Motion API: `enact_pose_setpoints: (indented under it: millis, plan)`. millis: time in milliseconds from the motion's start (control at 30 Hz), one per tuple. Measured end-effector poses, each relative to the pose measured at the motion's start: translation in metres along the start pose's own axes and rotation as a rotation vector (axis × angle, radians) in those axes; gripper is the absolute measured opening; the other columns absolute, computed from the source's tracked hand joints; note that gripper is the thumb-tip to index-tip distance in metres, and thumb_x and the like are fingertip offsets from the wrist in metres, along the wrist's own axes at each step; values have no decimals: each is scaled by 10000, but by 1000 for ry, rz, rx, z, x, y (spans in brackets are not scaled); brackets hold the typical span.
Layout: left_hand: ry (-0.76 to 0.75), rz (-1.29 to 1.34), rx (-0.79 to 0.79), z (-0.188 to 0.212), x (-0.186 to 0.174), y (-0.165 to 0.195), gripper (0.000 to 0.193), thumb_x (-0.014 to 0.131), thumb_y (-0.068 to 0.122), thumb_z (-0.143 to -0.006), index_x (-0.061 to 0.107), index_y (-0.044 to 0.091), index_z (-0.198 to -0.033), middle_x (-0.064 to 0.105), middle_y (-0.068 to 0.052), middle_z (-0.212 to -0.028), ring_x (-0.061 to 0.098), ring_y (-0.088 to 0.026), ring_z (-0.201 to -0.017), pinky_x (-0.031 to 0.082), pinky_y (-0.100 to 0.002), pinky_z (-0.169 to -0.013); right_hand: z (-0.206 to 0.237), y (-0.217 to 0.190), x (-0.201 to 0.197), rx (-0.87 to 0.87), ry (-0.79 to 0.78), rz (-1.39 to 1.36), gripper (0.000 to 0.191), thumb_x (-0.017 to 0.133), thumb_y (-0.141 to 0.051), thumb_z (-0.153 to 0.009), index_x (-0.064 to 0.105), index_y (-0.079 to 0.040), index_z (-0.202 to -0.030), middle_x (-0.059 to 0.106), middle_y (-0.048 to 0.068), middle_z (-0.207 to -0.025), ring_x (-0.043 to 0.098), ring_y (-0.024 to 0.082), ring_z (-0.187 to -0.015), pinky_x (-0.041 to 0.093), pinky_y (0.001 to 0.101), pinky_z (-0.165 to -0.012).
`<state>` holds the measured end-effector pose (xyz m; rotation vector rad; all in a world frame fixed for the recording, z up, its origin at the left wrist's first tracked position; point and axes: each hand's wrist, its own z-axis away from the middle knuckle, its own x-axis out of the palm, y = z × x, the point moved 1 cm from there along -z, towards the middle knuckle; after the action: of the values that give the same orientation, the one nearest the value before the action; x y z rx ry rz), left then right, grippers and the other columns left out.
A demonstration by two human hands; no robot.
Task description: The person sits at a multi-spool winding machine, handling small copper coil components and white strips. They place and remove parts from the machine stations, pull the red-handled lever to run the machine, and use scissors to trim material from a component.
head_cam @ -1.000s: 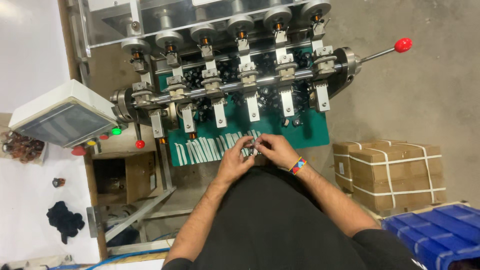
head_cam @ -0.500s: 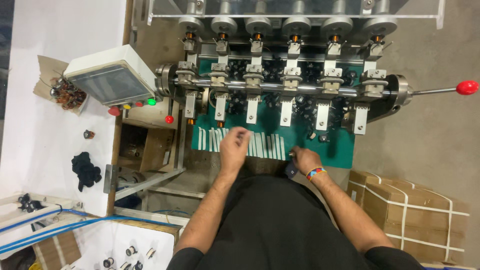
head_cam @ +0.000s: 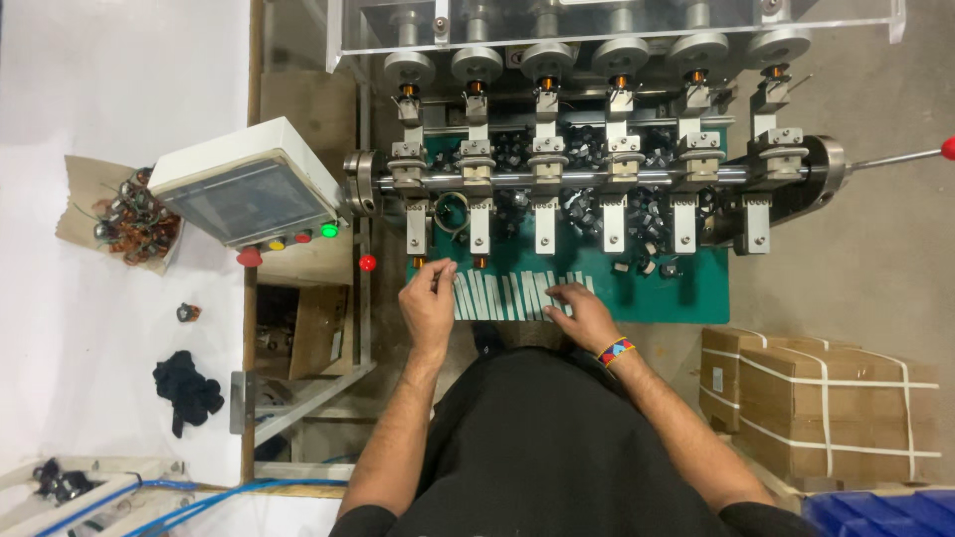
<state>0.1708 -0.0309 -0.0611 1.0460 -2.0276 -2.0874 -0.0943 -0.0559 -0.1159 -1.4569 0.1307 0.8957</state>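
Your left hand point(head_cam: 428, 303) pinches one white strip; your right hand point(head_cam: 582, 310) rests open on the row of strips point(head_cam: 507, 295). The green mat point(head_cam: 686, 293) holds many strips laid out. Most of the machine's stations point(head_cam: 545, 169) look unloaded.

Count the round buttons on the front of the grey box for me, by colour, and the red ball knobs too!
On the grey control box:
Red mushroom button: 1
Yellow button: 1
Small red button: 1
Green lit button: 1
Red ball knobs: 2, one beside the green mat, one on the long lever at the right edge
Total: 6
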Motion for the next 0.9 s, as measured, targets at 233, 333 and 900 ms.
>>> enact_pose_setpoints:
  millis: [233,333,900]
  plan:
    - [-506,462,-682,4,42,-69,141,597,113,-976,667,11,-1043,698,-73,-800,632,-153,-622,469,-296,-510,-75,-52,66,265,-194,-775,429,475,-443,-1036,579,-138,-1320,628,-45,-1207,613,144,-1052,545,323,-849]
    - [-606,205,-479,12,34,-71,198,643,126,-972,661,-33,-1088,722,-133,-881,672,-208,-697,518,-340,-583,-80,-64,82,395,-159,-1083,387,501,-443,-1068,630,-84,-1129,600,-3,-885,601,148,-804,523,319,-730]
    - [-830,532,-135,20,51,8,345,778,39,-908,728,42,-1250,747,-81,-1186,706,-177,-1094,559,-308,-979,31,-13,12,314,-216,-1105,455,416,-505,-1069,605,-121,-913,395,-74,-632,344,62,-549,291,245,-502]
